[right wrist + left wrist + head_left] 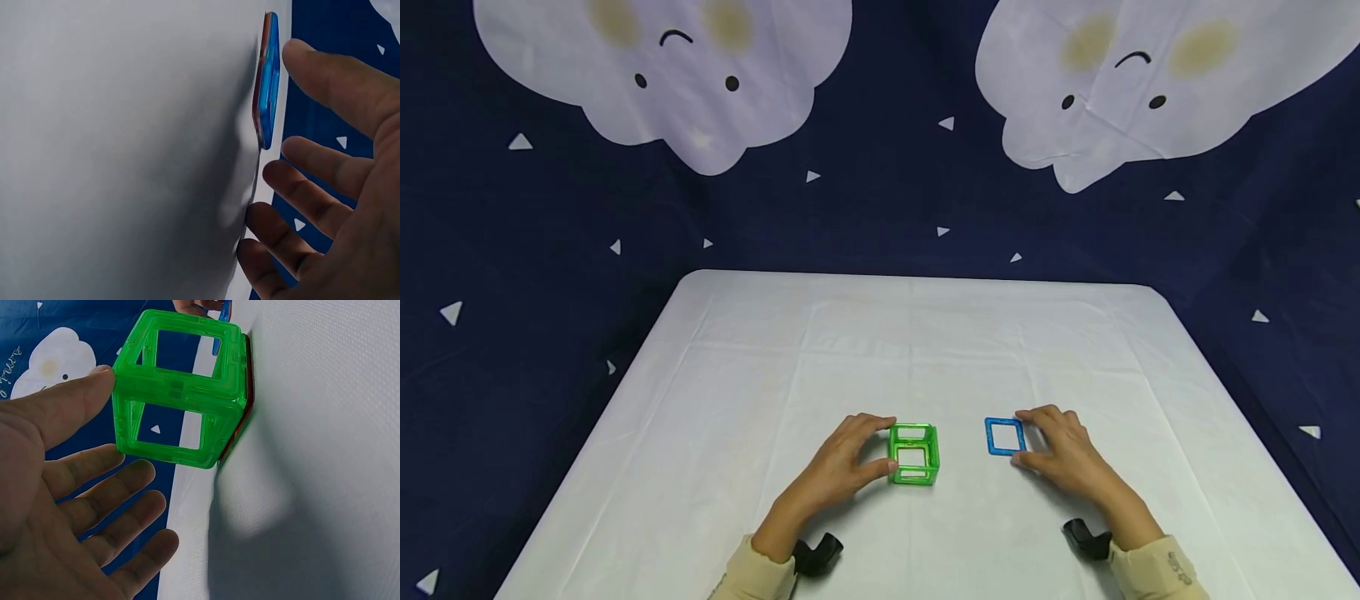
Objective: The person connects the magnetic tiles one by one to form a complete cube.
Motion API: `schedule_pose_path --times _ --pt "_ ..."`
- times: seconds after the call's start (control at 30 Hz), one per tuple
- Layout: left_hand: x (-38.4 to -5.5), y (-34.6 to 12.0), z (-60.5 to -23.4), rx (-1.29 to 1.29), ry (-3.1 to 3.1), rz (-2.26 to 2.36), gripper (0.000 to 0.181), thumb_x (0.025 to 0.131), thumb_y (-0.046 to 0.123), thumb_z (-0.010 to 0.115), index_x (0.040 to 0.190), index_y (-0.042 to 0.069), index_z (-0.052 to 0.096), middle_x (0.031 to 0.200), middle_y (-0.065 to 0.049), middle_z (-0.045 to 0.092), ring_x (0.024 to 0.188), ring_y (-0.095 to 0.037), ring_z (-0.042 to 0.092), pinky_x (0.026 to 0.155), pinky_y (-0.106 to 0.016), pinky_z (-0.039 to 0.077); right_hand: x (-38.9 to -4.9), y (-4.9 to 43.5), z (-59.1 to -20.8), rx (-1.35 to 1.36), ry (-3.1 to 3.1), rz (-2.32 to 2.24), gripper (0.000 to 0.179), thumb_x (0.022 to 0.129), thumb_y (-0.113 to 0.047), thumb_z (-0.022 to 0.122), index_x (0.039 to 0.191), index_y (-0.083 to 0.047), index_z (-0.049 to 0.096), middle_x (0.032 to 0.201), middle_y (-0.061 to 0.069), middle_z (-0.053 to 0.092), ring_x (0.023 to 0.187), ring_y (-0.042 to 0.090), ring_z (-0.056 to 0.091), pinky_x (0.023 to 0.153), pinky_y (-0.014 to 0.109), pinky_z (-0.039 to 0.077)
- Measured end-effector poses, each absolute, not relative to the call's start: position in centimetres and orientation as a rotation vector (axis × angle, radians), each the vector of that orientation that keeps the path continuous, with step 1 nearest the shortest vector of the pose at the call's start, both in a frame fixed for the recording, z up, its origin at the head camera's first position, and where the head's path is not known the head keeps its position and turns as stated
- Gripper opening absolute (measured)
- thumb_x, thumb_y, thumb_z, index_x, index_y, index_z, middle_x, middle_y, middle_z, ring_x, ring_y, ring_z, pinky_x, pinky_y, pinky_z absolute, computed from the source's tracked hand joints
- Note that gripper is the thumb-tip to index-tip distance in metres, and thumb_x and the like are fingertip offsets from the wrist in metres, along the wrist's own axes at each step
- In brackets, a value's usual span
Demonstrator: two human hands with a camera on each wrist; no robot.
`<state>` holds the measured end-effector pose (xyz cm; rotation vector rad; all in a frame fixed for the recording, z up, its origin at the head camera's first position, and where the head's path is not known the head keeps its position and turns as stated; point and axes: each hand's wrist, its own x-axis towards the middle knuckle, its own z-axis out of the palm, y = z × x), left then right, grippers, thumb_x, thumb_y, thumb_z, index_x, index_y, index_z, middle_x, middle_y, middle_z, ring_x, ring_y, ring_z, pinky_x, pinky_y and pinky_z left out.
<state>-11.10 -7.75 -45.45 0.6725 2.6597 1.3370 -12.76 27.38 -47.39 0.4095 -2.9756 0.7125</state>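
Note:
A green see-through cube of open-framed magnetic tiles (913,475) stands on the white table, left of its middle line's right side. My left hand (838,462) is at its left side, thumb and index fingertips right at the edges, the other fingers spread loosely. In the left wrist view a dark red strip (250,375) runs along the cube's table side. Further right, a blue square magnetic tile (990,437) lies flat. Around its right edge sits my right hand (1063,450), thumb and index apart at two corners. The right wrist view shows the tile's reddish underside edge (257,103).
The white-covered table (760,375) has rounded far corners. Behind it hangs a dark blue cloth (880,217) with white clouds and small triangles. A black curved piece (818,556) sits at the left wrist, and a similar black piece (1086,540) at the right.

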Motion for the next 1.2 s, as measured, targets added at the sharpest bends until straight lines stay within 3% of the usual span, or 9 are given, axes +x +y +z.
schedule_pose_path --times 0.97,1.2 --pt "-10.96 -7.56 -45.49 0.664 2.673 1.323 0.055 0.082 0.029 0.073 0.132 0.019 0.053 0.124 0.003 0.059 0.117 -0.014 0.05 0.098 -0.043 0.043 -13.3 27.92 -47.76 0.514 -2.974 0.678 0.059 0.069 -0.024 0.082 0.123 -0.01 0.062 0.116 0.011 0.055 0.093 0.022 0.043 0.075 0.033 0.029" --pt "-10.99 -7.57 -45.53 0.671 2.666 1.333 0.056 0.082 0.029 0.073 0.133 0.016 0.052 0.124 0.002 0.059 0.116 -0.014 0.05 0.098 -0.043 0.043 -13.19 27.98 -47.85 0.488 -2.999 0.698 0.057 0.07 -0.026 0.081 0.123 -0.012 0.062 0.117 0.01 0.055 0.094 0.021 0.042 0.076 0.034 0.028"
